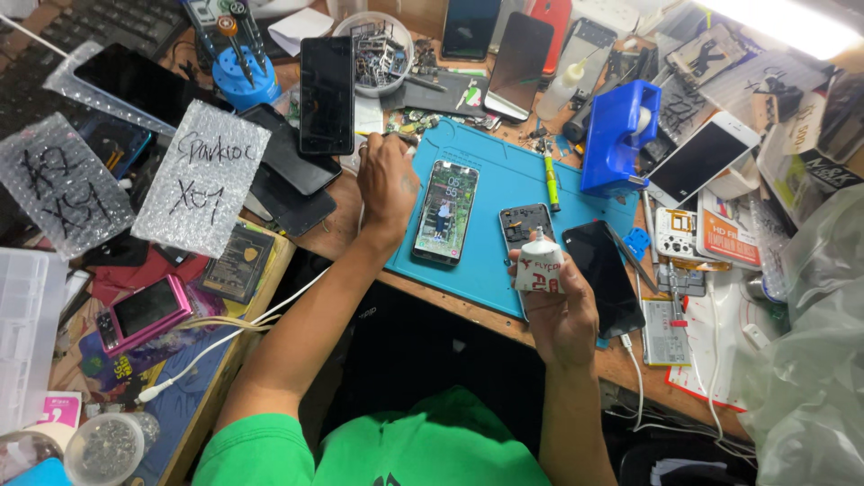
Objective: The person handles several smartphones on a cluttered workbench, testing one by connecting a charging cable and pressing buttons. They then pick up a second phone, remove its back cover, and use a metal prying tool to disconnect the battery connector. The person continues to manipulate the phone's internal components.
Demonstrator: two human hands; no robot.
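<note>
My right hand grips a small white tube with red print, its nozzle pointing up, near the front edge of a blue work mat. My left hand rests at the mat's left edge and pinches a thin metal tool. Between the hands lies a smartphone with its screen lit. Beside the tube sit a small opened phone body and a dark phone, both on the mat.
Several dark phones and screens lie at the back left, with bubble-wrap bags, a pink camera and a white cable. A blue tape holder, a white phone and plastic bags crowd the right.
</note>
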